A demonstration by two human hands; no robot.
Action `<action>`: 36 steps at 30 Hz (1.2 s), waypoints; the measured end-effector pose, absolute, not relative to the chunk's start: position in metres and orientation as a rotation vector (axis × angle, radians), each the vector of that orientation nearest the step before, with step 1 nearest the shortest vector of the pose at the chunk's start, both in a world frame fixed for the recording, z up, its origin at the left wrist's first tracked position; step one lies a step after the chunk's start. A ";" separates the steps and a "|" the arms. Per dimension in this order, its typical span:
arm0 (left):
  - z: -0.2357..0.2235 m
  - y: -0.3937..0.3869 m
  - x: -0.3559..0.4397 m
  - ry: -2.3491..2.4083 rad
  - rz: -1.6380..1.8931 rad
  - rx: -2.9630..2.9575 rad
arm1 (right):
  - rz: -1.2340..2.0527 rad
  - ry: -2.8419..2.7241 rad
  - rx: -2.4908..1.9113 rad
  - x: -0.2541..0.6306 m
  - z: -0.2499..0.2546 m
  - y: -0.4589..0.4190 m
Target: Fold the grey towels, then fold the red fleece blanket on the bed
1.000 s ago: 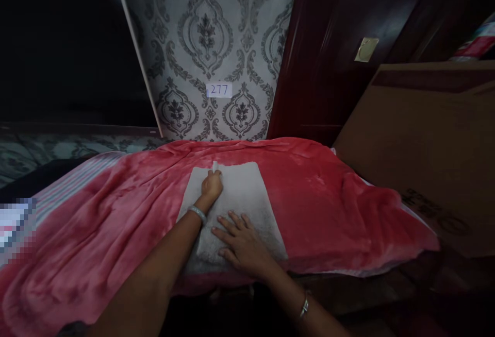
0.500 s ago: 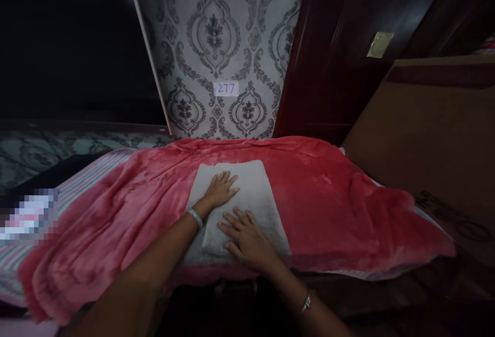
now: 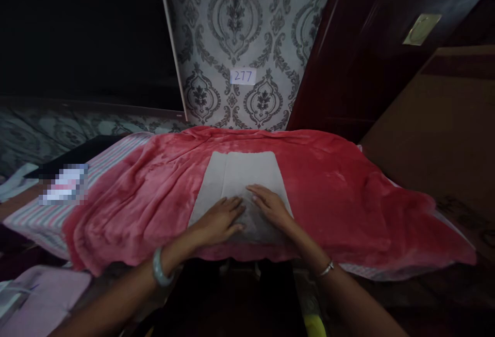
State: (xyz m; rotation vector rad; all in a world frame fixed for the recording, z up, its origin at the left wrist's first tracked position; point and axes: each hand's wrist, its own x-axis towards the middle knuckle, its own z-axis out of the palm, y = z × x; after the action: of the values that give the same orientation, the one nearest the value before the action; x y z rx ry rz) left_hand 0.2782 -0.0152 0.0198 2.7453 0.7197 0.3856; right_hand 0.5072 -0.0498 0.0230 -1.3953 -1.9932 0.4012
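A light grey folded cloth, perhaps a towel, lies flat on a red plush blanket. On its near left part rests my left hand, fingers stretched out and pointing to the right. My right hand lies on the near right part of the cloth, fingers extended toward the upper left. Both hands are open and hold nothing. A pale bangle circles my left wrist, and a thin silver bracelet is on the right one.
Behind stands a patterned wall with a paper label reading 277. A large dark screen is at the left, a cardboard box at the right. Striped cloth shows under the blanket. A pink seat-like surface is at lower left.
My left hand has slid down the cloth toward me. My right hand has shifted to the cloth's right side, its fingers turned more leftward. The camera view has moved somewhat.
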 end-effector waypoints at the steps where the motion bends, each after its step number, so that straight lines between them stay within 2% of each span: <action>1: 0.013 -0.027 0.273 0.720 0.409 2.790 | 0.376 -2.078 -1.408 0.505 0.026 -0.041; 7: -0.020 -0.061 0.266 0.888 0.746 2.970 | 0.395 -2.568 -1.535 0.483 0.032 0.010; 13: -0.025 -0.062 0.265 0.853 0.967 2.997 | 0.198 -2.569 -1.629 0.483 0.032 0.066; 25: -0.062 -0.054 0.267 0.838 1.044 3.047 | 0.323 -2.427 -1.807 0.480 0.031 0.159; 29: -0.071 -0.050 0.270 0.827 1.198 3.002 | 0.336 -2.393 -1.811 0.481 0.030 0.167; 32: -0.066 -0.049 0.270 0.807 1.247 3.004 | 0.323 -2.372 -1.841 0.480 0.032 0.166; 36: -0.045 -0.052 0.265 0.815 1.127 3.065 | 0.291 -2.344 -1.866 0.474 0.043 0.161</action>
State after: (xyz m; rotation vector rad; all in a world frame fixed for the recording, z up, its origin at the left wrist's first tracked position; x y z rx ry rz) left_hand 0.2652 -0.0517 -0.0453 3.0648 0.8147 1.1269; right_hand 0.4739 0.1608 0.0425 -1.8664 -2.3442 0.2907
